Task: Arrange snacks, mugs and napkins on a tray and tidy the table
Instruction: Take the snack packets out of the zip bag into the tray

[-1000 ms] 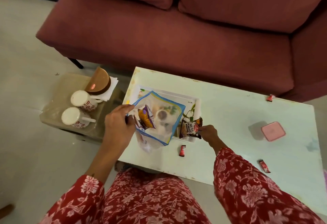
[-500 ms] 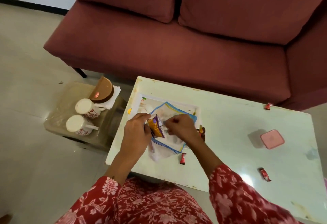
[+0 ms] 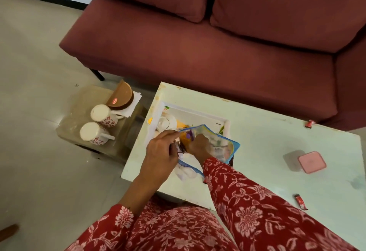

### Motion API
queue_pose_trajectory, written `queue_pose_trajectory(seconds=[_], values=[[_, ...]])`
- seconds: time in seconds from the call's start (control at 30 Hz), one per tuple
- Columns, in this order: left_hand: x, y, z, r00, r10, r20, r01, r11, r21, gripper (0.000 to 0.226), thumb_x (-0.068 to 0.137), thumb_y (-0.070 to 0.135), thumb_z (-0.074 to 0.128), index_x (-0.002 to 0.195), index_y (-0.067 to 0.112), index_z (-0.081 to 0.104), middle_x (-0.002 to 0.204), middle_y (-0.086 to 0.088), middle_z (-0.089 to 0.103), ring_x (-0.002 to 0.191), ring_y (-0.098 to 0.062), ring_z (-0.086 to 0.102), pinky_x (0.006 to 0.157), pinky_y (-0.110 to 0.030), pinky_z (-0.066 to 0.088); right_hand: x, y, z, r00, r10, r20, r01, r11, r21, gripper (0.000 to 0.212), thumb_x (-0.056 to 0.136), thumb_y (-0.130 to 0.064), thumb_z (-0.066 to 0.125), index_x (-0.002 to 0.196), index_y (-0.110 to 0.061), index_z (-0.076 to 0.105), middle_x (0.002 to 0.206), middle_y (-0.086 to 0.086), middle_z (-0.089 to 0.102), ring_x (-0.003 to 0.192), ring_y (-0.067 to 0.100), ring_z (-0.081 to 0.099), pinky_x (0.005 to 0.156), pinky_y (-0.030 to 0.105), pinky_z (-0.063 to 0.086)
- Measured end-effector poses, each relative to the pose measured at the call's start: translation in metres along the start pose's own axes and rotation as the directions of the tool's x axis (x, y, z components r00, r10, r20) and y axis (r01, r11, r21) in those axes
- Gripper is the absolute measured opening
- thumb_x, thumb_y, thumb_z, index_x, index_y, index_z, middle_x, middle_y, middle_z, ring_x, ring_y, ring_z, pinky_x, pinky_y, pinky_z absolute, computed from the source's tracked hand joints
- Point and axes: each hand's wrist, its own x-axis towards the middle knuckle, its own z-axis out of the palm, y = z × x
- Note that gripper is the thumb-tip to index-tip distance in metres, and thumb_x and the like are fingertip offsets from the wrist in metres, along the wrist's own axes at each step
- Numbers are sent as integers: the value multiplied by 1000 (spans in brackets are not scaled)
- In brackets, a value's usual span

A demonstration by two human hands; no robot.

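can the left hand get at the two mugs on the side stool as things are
Probably not yet. The left hand is holding the zip bag open while the right hand reaches inside. The mugs stand uncovered, nothing between, so once freed it likely could.

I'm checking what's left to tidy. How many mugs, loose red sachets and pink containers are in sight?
Mugs: 2, one and another, both on the side stand.
Red sachets: 2, one at the table's far edge, one near its front.
Pink container: 1.
Total: 5.
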Motion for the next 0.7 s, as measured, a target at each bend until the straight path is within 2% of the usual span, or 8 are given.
queue_pose_trajectory(seconds=[0.13,0.27,0.33,0.43,0.53,0.57,0.63,0.7], values=[[5,-2,0,1000,-14,-13,14,1000,0,34,82,-4,54,113,4,64,116,-11,66,103,-22,64,92,-39,52,0,-8,3,998,-56,-35,56,998,-27,37,86,-37,57,103,-4,62,111,17,65,104,35,62,76,33,46],[11,0,1,999,-2,-40,1,1000,-24,32,80,-6,55,110,1,65,112,-13,67,99,-25,66,89,-38,54,-13,-17,-14,976,-200,-81,185,969,-163,25,90,-14,48,104,-4,67,116,18,62,107,34,60,82,34,48],[14,0,2,998,2,-69,-4,1000,-28,31,80,-7,57,109,1,66,111,-14,68,97,-27,66,88,-39,55,-30,-19,-38,946,-301,-121,277,944,-180,25,89,-15,53,105,-10,71,113,13,67,105,31,62,83,32,49],[21,-3,1,996,-29,-90,27,999,-24,31,81,-4,59,110,1,64,114,-15,66,96,-29,66,88,-43,55,-68,-24,-89,876,-408,-257,410,911,-47,20,82,-13,61,97,-17,74,96,5,75,87,22,67,75,27,50],[29,-9,-3,991,-70,-113,69,998,-8,32,80,-4,58,111,1,64,115,-15,65,87,-30,66,85,-44,55,-105,-23,-154,808,-369,-460,502,839,210,23,75,-6,67,86,-25,58,70,-5,70,63,14,62,61,26,46],[32,-12,-5,988,-86,-128,87,996,2,32,80,-4,58,111,1,64,114,-14,66,84,-30,66,84,-41,55,-114,-19,-175,779,-354,-518,538,802,261,26,75,-5,67,83,-27,55,67,-9,66,58,11,59,58,25,47],[36,-18,-9,979,-128,-160,132,991,14,33,79,-4,59,110,3,65,111,-14,67,75,-24,63,80,-32,53,-123,-6,-207,725,-343,-597,576,777,253,26,76,-5,64,73,-30,58,68,-14,63,57,6,57,57,20,47],[38,-23,-13,973,-148,-179,153,988,12,34,78,-6,59,110,2,65,107,-16,68,69,-18,56,75,-24,47,-115,7,-220,740,-290,-607,523,815,248,29,80,-6,62,70,-33,64,72,-9,67,62,8,59,59,19,47]])
